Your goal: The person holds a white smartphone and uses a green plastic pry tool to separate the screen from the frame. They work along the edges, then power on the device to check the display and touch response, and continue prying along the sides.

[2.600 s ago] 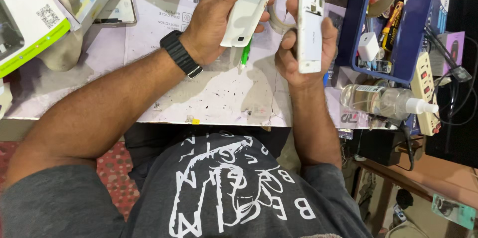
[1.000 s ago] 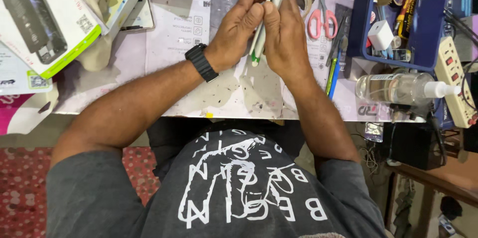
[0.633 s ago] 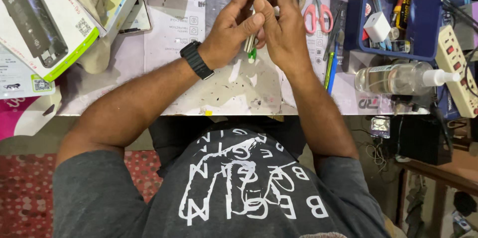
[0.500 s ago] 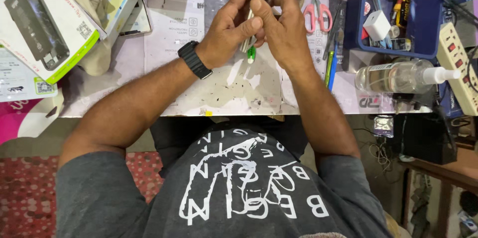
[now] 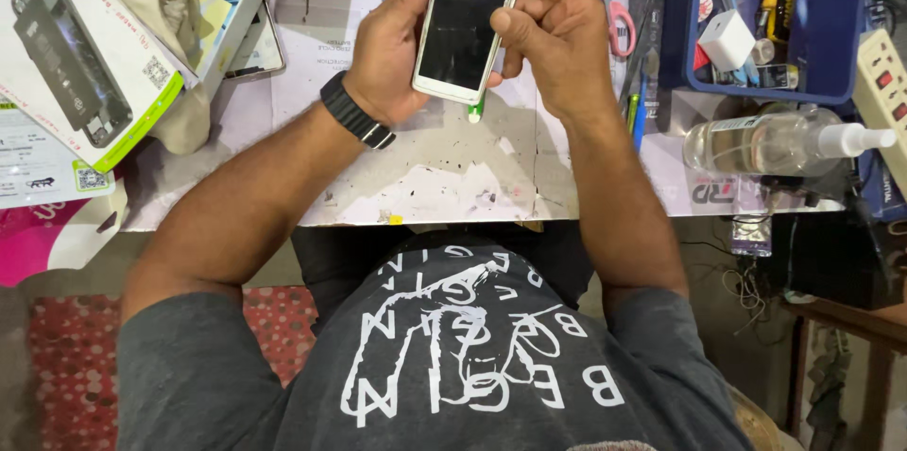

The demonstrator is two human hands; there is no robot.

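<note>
From the head view, the left hand [image 5: 383, 59] curls its fingers around the left edge of a white phone [image 5: 465, 21], thumb on the frame. The right hand [image 5: 557, 45] bends its fingers against the right edge. The phone is held above the bench [image 5: 425, 177], screen up, long axis running away from the person, slightly tilted.

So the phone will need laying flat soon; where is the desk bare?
Bare mat lies below the phone, between the wrists. Crowded: boxes left, scissors, blue tray and spray bottle right.
</note>
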